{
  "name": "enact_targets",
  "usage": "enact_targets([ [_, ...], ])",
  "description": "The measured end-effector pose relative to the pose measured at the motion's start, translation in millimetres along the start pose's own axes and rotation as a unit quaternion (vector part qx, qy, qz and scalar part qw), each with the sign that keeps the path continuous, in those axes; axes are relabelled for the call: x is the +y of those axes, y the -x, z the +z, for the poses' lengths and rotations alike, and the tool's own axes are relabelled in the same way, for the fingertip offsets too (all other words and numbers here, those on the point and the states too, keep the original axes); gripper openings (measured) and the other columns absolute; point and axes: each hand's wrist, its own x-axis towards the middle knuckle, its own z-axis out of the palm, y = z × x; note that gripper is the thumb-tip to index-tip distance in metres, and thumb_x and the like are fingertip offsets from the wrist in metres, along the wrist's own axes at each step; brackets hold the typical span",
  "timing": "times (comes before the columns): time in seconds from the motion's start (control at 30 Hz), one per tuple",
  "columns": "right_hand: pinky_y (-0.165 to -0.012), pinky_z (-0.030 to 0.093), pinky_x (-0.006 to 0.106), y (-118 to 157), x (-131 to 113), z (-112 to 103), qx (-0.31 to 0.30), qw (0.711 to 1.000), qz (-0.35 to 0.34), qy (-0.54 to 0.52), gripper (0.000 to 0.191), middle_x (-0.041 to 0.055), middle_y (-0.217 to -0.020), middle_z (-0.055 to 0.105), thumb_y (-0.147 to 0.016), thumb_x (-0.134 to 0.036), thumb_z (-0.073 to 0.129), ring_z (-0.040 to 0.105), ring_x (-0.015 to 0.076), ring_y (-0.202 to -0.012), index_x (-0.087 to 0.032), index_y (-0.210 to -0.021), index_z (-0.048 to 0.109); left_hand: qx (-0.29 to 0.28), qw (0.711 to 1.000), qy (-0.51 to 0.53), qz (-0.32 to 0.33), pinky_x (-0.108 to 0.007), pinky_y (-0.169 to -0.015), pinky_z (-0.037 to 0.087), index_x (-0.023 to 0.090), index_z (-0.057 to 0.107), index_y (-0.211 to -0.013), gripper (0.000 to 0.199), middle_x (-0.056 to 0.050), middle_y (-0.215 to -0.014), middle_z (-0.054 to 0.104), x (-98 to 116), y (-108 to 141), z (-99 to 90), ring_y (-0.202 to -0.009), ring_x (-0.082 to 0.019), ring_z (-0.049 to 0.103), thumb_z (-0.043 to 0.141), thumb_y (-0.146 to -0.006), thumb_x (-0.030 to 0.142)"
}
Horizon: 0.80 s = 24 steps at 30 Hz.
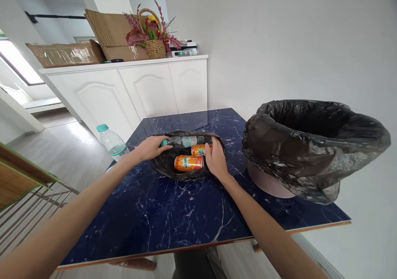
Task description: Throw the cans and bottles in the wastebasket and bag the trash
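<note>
A black plastic bag (163, 167) lies open on the blue marbled table (182, 213). Inside it are a clear bottle (189, 141) with a teal cap, an orange can (189, 163) and a second orange can (198, 150) behind that one. My left hand (151, 147) is at the bag's left side, thumb and fingers apart around the bottle's cap end; whether it grips the cap or the bag is unclear. My right hand (216, 158) rests at the bag's right side by the cans, fingers spread, thumb near the second can.
A bin (269, 182) lined with a large black bag (294, 155) stands at the table's right. Another clear bottle (112, 140) is upright at the left edge. Behind, a white cabinet (155, 84) carries cardboard boxes (66, 53) and a flower basket (155, 49).
</note>
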Motion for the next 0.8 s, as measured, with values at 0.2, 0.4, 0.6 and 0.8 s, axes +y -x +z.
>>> enact_targets([
  [0.2,-0.120,0.043,0.052,0.2,3.6,0.9,0.015,1.000,0.004,-0.002,0.063,0.0237,-0.152,0.059,-0.112,-0.053,0.028,0.054,0.0342,-0.145,-0.012,-0.155,0.049,0.167,0.983,0.072,-0.015,-0.037,-0.079,0.053,0.021,0.070,-0.129,0.054,-0.008,-0.099,0.079,39.6,43.0,-56.2,-0.087,-0.027,0.073,0.057,-0.100,0.065],
  [0.4,-0.112,0.047,0.053,2.1,7.5,2.4,0.018,1.000,-0.002,0.006,0.053,0.0237,-0.134,0.067,-0.111,-0.050,0.031,0.061,0.0358,-0.131,-0.013,-0.138,0.058,0.432,0.883,0.178,-0.054,-0.037,-0.092,0.054,0.021,0.072,-0.111,0.033,-0.006,-0.108,0.074,60.1,105.9,-96.6,-0.096,-0.020,0.067,0.070,-0.097,0.050],
  [0.6,-0.111,0.047,0.051,4.4,8.4,3.6,0.021,1.000,-0.017,0.009,0.046,0.0214,-0.132,0.067,-0.111,-0.047,0.032,0.060,0.0341,-0.130,-0.016,-0.136,0.056,0.452,0.858,0.205,-0.130,-0.046,-0.102,0.055,0.025,0.065,-0.117,0.027,-0.004,-0.108,0.077,59.2,173.5,-107.0,-0.110,-0.025,0.071,0.058,-0.104,0.047],
  [0.8,-0.111,0.047,0.053,6.0,10.2,6.0,0.023,0.999,-0.022,0.016,0.045,0.0213,-0.131,0.067,-0.110,-0.046,0.033,0.060,0.0356,-0.128,-0.016,-0.136,0.057,0.448,0.847,0.157,-0.240,-0.048,-0.099,0.056,0.023,0.069,-0.115,0.035,-0.007,-0.109,0.080,9.6,203.6,-88.2,-0.102,-0.027,0.073,0.061,-0.099,0.053],
])
